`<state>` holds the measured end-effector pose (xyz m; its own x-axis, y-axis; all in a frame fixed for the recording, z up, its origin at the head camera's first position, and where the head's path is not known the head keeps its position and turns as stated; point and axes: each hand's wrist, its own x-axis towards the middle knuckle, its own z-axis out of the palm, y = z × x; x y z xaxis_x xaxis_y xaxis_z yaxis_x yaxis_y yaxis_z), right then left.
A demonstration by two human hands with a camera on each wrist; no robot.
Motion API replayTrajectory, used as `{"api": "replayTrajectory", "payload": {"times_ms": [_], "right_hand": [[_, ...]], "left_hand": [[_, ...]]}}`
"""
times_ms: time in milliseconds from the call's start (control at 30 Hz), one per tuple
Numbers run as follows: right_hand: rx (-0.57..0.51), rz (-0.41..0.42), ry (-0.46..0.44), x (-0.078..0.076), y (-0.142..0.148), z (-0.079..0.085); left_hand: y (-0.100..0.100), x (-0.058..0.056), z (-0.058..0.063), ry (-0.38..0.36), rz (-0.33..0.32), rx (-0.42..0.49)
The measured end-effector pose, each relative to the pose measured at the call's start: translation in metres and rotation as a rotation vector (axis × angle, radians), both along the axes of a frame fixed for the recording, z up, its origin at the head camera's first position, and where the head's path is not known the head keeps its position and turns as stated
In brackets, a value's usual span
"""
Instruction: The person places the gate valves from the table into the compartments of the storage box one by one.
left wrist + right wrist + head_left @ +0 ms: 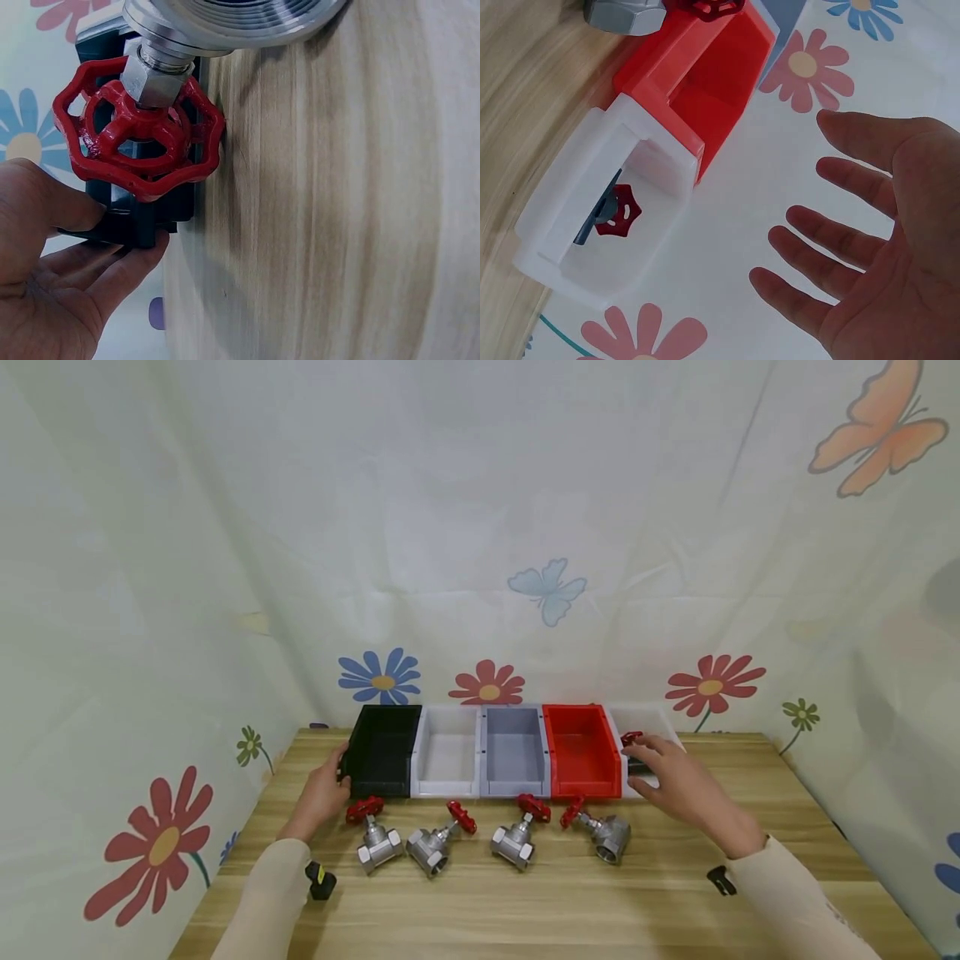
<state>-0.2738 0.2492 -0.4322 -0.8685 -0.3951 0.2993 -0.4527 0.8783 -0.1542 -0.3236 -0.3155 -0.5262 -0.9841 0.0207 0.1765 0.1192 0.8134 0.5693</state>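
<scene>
My left hand (321,793) is at the left side of the black bin (386,747); in the left wrist view its thumb and fingers pinch the bin's edge. In front of that bin lies a steel valve (380,847) with a red handwheel (135,142). My right hand (686,789) hovers by the rightmost white bin (555,202), fingers spread and holding nothing. Inside this bin are a small red handwheel (621,217) and a dark bar (594,214). Three more steel valves (429,852) (513,843) (611,837) lie before the row of bins.
Between the outer bins stand a white bin (447,756), a grey bin (514,752) and a red bin (583,752), side by side. A flower-printed curtain (465,527) rises behind the wooden table (525,910). Black straps (321,881) show near the wrists.
</scene>
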Motion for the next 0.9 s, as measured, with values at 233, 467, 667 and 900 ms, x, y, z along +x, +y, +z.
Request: {"api": "replayTrajectory", "payload": {"times_ms": [233,467,667,900], "right_hand": [[-0.001,0.023,-0.005,0.007,-0.004,0.0],[-0.023,0.069,0.008,0.014,-0.008,-0.002],[-0.017,0.118,0.01,0.02,-0.011,-0.004],[0.001,0.126,-0.033,0.027,-0.015,-0.008]], "left_hand": [[0.0,0.0,-0.003,0.008,0.006,0.012],[-0.001,-0.002,-0.003,-0.014,0.013,0.016],[0.0,-0.001,-0.002,-0.017,0.008,0.022],[0.001,-0.001,-0.002,-0.008,0.012,0.013]]}}
